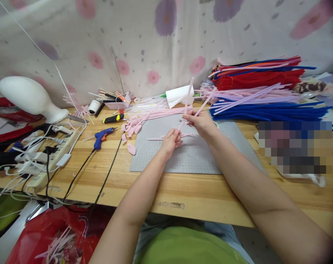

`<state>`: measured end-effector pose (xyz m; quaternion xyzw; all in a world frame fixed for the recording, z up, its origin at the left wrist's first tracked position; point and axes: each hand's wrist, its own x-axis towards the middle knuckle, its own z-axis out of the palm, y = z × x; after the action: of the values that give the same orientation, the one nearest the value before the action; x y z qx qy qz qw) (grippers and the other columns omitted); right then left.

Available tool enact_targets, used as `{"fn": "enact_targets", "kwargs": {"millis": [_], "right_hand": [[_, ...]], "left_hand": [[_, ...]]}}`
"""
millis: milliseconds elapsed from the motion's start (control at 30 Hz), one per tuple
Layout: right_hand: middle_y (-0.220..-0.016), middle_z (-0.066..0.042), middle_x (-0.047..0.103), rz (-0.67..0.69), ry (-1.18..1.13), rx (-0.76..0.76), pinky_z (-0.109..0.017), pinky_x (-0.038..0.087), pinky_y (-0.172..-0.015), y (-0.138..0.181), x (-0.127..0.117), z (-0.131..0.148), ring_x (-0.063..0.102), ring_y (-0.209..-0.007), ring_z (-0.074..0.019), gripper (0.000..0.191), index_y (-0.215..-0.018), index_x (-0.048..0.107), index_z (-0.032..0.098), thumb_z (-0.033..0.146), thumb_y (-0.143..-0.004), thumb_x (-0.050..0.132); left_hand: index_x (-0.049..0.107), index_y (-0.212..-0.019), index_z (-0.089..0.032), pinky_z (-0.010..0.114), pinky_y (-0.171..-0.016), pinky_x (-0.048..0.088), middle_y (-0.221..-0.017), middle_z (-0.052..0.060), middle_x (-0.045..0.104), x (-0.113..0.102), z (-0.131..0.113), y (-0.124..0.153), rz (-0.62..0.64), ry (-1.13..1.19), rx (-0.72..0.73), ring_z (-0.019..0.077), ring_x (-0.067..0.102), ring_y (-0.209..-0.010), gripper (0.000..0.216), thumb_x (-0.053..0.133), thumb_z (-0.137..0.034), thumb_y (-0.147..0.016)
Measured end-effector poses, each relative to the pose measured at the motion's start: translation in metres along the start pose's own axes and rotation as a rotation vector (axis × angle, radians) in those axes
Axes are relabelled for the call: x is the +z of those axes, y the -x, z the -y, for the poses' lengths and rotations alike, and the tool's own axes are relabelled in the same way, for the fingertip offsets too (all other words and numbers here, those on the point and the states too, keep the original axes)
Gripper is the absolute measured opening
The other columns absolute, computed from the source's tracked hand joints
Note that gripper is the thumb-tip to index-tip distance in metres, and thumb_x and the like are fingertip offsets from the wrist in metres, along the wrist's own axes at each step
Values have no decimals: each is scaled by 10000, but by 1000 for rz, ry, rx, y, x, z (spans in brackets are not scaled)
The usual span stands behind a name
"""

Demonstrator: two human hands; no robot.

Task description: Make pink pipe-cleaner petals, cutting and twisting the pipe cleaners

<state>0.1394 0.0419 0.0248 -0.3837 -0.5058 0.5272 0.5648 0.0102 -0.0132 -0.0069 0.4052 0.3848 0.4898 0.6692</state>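
Both hands work over a grey cutting mat point(194, 157) on a wooden table. My left hand point(170, 141) is closed around the lower ends of pale pink pipe cleaners point(189, 94). My right hand point(201, 121) pinches the same pink stems a little higher up, so they stick up and away from me. More pink pipe cleaners point(161, 138) lie flat on the mat just left of my left hand. Several small pink petal shapes point(131, 148) lie at the mat's left edge.
Stacks of red, pink and blue pipe cleaners point(265, 95) fill the back right. A blue glue gun point(102, 136), a utility knife point(113, 118), a power strip point(53, 156) with cables and a white foam head point(31, 97) sit left. A red bag point(59, 234) lies below the table.
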Motion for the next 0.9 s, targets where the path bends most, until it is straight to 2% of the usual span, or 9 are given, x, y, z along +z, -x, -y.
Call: {"fn": "enact_targets", "kwargs": {"millis": [67,133,200,367,500,567,700,900], "right_hand": [[-428,51,431,34,28,-8,-212,244,-384,1,-2,4,347,-383,-39,277,-516,522,148,325,-520,736],[-448,44,449,67,48,4,-213,246,-394,3,-1,6,351,-395,-39,266,-525,531,144,323,-526,728],[-461,41,455,107,72,29,-216,241,-401,5,2,6,351,-403,-40,260,-529,536,140,321,-529,723],[-466,51,431,194,107,105,-218,225,-414,8,8,1,337,-425,-41,256,-557,543,140,336,-554,707],[-479,56,424,229,82,160,-216,234,-428,9,9,0,337,-437,-38,268,-558,530,143,334,-541,716],[-483,57,423,248,65,197,-215,237,-433,10,9,1,345,-441,-40,277,-560,530,143,333,-523,728],[-490,59,419,234,14,214,-214,235,-436,9,8,0,348,-443,-39,282,-563,533,146,326,-512,743],[-490,53,426,168,-56,178,-216,218,-423,10,16,-3,328,-432,-36,319,-532,501,156,348,-499,753]], "left_hand": [[490,-738,-155,122,-377,277,-501,-51,436,-2,-3,-1,23,-16,-9,29,419,-398,243,474,-388,-805],[529,-768,-138,168,-482,417,-635,14,568,-4,-8,-2,36,-10,-23,85,574,-556,297,437,-417,-818],[552,-796,-128,227,-586,479,-715,46,609,-6,-11,-3,56,13,-39,130,623,-655,325,436,-431,-816],[566,-785,-125,253,-616,491,-643,25,596,-9,-13,-4,151,70,-141,105,592,-566,253,531,-376,-783],[581,-761,-112,272,-652,498,-625,28,586,-12,-12,-2,240,174,-210,100,580,-565,320,472,-408,-816],[583,-757,-109,261,-639,498,-623,23,580,-13,-13,-1,267,206,-219,94,574,-563,287,490,-375,-813],[573,-744,-122,191,-558,470,-584,-19,548,-15,-14,-1,228,184,-186,46,525,-487,152,572,-271,-772],[586,-736,-125,167,-507,439,-565,-28,565,-18,-17,-1,167,73,-168,29,501,-424,166,615,-289,-735]]}}
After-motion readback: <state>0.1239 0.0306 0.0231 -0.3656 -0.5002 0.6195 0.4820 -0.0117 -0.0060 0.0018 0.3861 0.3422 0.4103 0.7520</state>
